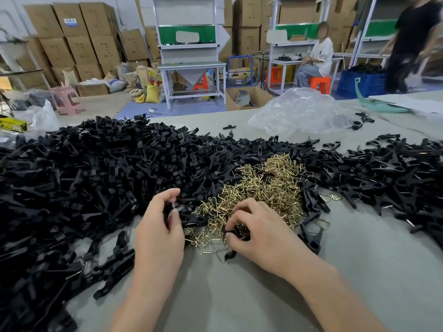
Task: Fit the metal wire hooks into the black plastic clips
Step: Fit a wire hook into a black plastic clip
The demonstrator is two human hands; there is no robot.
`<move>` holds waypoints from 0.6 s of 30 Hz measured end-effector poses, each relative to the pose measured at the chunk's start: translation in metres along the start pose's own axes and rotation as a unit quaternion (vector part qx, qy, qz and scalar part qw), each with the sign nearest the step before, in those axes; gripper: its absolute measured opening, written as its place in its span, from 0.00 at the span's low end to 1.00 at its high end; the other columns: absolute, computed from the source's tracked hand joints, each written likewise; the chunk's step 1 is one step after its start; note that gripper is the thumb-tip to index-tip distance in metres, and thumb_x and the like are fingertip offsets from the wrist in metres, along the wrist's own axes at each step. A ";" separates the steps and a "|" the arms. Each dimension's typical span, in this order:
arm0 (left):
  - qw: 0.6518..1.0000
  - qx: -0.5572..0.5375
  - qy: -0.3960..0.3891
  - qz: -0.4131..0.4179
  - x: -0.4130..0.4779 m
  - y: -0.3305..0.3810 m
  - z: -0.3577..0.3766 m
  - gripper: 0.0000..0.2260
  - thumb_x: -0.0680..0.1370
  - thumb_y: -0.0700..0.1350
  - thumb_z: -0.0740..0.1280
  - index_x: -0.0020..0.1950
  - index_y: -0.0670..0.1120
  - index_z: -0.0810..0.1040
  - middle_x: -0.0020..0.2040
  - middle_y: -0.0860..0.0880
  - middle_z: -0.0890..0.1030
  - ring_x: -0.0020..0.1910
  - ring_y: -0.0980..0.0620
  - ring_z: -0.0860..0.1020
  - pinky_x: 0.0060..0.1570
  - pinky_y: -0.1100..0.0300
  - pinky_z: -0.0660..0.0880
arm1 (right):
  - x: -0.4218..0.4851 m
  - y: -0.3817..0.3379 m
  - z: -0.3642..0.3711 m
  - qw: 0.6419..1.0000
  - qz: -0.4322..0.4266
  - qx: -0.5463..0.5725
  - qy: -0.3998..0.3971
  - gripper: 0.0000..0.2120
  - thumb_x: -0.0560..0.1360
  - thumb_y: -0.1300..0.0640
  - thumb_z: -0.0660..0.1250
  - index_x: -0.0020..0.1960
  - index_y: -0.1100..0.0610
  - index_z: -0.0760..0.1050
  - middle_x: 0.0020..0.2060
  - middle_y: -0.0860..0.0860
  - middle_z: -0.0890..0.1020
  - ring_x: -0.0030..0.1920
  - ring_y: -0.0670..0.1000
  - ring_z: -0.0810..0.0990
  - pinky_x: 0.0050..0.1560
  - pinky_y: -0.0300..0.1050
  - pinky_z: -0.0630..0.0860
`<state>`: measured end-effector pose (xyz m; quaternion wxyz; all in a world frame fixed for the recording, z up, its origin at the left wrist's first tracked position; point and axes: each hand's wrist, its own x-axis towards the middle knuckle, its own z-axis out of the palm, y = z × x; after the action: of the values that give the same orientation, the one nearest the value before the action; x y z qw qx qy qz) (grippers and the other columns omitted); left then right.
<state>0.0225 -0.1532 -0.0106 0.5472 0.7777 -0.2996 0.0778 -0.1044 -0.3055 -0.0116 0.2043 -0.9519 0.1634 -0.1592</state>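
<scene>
A heap of gold metal wire hooks [261, 190] lies in the middle of the grey table [239, 295]. Black plastic clips [96, 171] are piled high to its left and spread out to its right. My left hand [159, 233] is at the heap's left edge, its fingers curled round a black clip [191, 220] that sticks out to the right. My right hand [261, 231] is on the heap's near edge, thumb and fingers curled into the hooks around a small black part; what exactly it pinches is hidden.
Finished clips with hooks [311, 233] lie right of my right hand. A crumpled clear plastic bag [299, 111] sits at the table's far side. Beyond are cardboard boxes [81, 44], workbenches [191, 65], a seated person [316, 58] and a standing person [412, 41].
</scene>
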 end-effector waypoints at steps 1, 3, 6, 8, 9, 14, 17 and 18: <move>1.000 -0.023 0.001 -0.006 0.000 0.000 0.000 0.18 0.82 0.36 0.62 0.60 0.61 0.74 0.54 0.61 0.81 0.46 0.60 0.82 0.44 0.73 0.73 | 0.000 -0.001 0.000 1.000 0.000 0.000 -0.002 0.06 0.79 0.43 0.64 0.53 0.42 0.77 0.60 0.38 0.70 0.64 0.40 0.64 0.66 0.36 0.57; 0.999 -0.044 -0.001 -0.002 0.000 0.002 0.001 0.17 0.82 0.39 0.62 0.63 0.61 0.74 0.53 0.64 0.81 0.45 0.60 0.83 0.43 0.72 0.76 | 0.001 -0.001 -0.001 1.000 -0.003 0.003 -0.006 0.05 0.80 0.44 0.63 0.51 0.41 0.77 0.61 0.37 0.70 0.64 0.39 0.64 0.67 0.37 0.57; 0.998 -0.059 -0.009 0.008 -0.001 0.003 0.001 0.20 0.83 0.40 0.62 0.65 0.66 0.71 0.51 0.63 0.82 0.43 0.58 0.84 0.42 0.69 0.78 | 0.002 -0.001 -0.001 1.000 -0.013 0.009 -0.004 0.05 0.82 0.45 0.63 0.51 0.42 0.76 0.58 0.36 0.72 0.62 0.39 0.66 0.67 0.37 0.59; 0.999 -0.049 -0.012 0.013 -0.002 0.003 0.002 0.22 0.83 0.40 0.62 0.68 0.67 0.68 0.50 0.62 0.82 0.43 0.58 0.83 0.41 0.64 0.79 | 0.003 -0.001 -0.001 1.000 -0.021 0.006 -0.004 0.05 0.82 0.45 0.62 0.53 0.42 0.77 0.55 0.36 0.73 0.59 0.40 0.67 0.67 0.39 0.61; 0.999 -0.040 -0.013 0.015 -0.002 0.003 0.002 0.23 0.83 0.41 0.62 0.70 0.67 0.66 0.50 0.62 0.82 0.43 0.59 0.83 0.41 0.62 0.79 | 0.003 0.000 -0.001 1.000 -0.022 0.002 -0.008 0.06 0.82 0.44 0.62 0.55 0.42 0.77 0.54 0.36 0.73 0.58 0.40 0.66 0.66 0.40 0.61; 0.999 -0.021 -0.040 0.001 -0.004 0.003 0.003 0.26 0.83 0.43 0.62 0.71 0.72 0.61 0.50 0.64 0.82 0.42 0.59 0.82 0.36 0.61 0.77 | 0.005 0.000 0.000 0.999 -0.007 -0.040 -0.017 0.15 0.80 0.38 0.60 0.62 0.40 0.78 0.57 0.36 0.73 0.59 0.42 0.65 0.66 0.39 0.58; 0.998 -0.009 -0.057 0.003 -0.006 0.002 0.007 0.25 0.83 0.43 0.61 0.71 0.70 0.60 0.50 0.66 0.81 0.43 0.62 0.82 0.37 0.61 0.75 | 0.006 -0.001 0.003 0.998 -0.001 -0.066 0.005 0.14 0.81 0.39 0.59 0.61 0.40 0.78 0.56 0.38 0.72 0.59 0.44 0.66 0.67 0.41 0.60; 0.998 -0.005 -0.059 0.006 -0.006 0.002 0.008 0.25 0.83 0.43 0.61 0.71 0.70 0.60 0.50 0.67 0.81 0.43 0.63 0.82 0.38 0.61 0.74 | 0.005 -0.001 0.003 0.998 -0.004 -0.067 0.013 0.13 0.81 0.40 0.60 0.60 0.40 0.78 0.56 0.38 0.72 0.59 0.44 0.66 0.68 0.41 0.60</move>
<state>0.0149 -0.1581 -0.0147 0.5317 0.7766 -0.3363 0.0337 -0.0983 -0.3053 -0.0126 0.1371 -0.9619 0.1727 -0.1614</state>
